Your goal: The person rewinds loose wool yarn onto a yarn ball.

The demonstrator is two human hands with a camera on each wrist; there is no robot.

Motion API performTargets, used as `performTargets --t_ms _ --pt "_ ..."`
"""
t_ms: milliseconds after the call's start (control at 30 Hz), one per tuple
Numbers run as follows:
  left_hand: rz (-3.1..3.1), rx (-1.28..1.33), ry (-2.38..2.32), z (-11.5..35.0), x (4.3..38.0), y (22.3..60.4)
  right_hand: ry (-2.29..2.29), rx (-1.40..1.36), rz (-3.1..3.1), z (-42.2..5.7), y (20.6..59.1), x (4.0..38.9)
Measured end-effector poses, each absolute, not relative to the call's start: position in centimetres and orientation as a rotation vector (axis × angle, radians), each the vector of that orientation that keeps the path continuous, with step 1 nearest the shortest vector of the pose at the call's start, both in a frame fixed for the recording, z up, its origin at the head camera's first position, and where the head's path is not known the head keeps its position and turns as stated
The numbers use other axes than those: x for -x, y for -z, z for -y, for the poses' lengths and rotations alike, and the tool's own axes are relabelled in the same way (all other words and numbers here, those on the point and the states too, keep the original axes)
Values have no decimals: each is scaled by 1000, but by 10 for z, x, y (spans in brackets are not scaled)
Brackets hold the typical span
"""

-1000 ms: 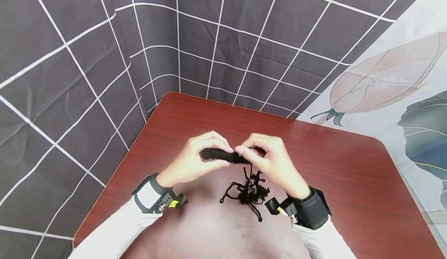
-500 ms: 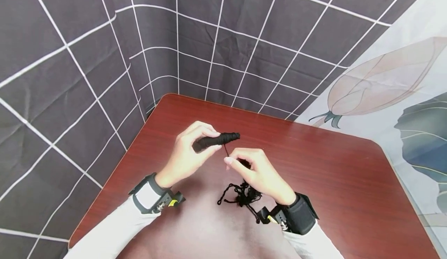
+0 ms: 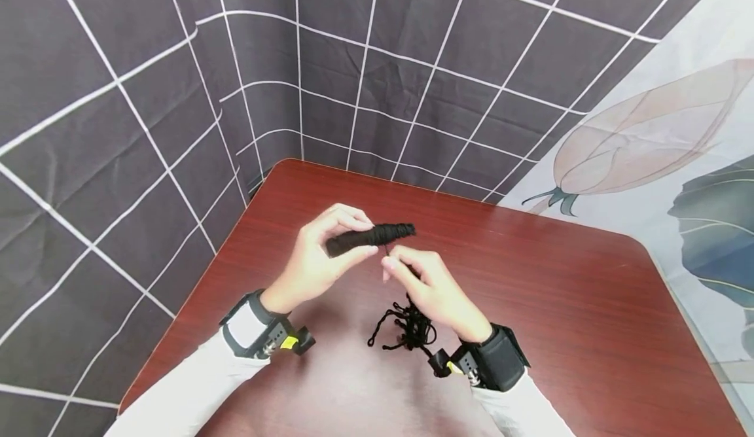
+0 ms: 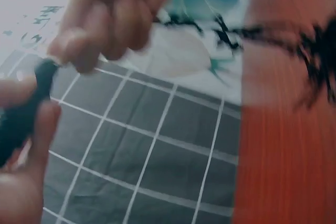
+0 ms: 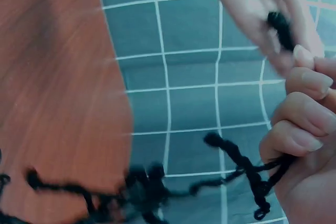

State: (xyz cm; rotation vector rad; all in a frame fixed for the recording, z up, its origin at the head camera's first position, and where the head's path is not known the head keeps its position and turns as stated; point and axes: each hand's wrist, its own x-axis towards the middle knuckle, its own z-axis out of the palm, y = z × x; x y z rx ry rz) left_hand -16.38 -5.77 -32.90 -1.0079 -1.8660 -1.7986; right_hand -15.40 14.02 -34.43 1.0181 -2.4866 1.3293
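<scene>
My left hand (image 3: 312, 254) grips a black rod-shaped bundle (image 3: 383, 233) wound with cord, its thumb below and fingers above. The bundle's wrapped end points right, past the fingertips. A thin black cord (image 3: 387, 249) runs down from the bundle to my right hand (image 3: 436, 286), which pinches it between thumb and curled fingers. Below the right hand is a tangle of knotted black cords (image 3: 412, 329), some with small looped ends. In the right wrist view, knotted strands (image 5: 252, 177) trail from under the curled fingers. The left wrist view is blurred; the bundle (image 4: 21, 119) shows there at the left.
Both hands are over a reddish-brown wooden table (image 3: 565, 293) with rounded corners. A dark grey curtain with white grid lines (image 3: 330, 64) stands along its left and back. At the right hangs a pale cloth with a plant print (image 3: 624, 136).
At first both hands were on the bundle. The right hand moved off it, down and toward me, drawing out the cord; then the bundle shifted slightly right. The left hand keeps its grip.
</scene>
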Motion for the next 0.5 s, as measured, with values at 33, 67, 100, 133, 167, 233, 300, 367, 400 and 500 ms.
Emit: performTargets --t_ms 33,67,100,133,167,233,300,367,400,500 --pt "1890 963 1732 58 164 330 -1293 -1032 2478 -139 343 152" --pt "1918 938 1666 59 164 330 -1274 -1044 2464 -138 341 151" --pt "1954 932 1602 59 165 331 -1260 -1050 2444 -138 338 151" --pt "1987 949 1554 60 164 332 -1246 -1045 2420 -139 335 152" --pt "2012 989 1524 60 164 333 -1238 -1033 2398 -141 331 153" --pt "2055 1116 1531 61 164 334 -1234 -996 2373 -145 324 157" --pt "2074 1256 1640 61 163 334 -1246 -977 2385 -148 321 162" --pt "2029 1352 1798 60 163 337 -1293 -986 2424 -150 324 166" --pt "2001 1366 1870 60 165 339 -1314 -994 2444 -150 327 167" --pt "1914 1271 1996 59 165 339 -1423 -1012 2495 -147 340 166"
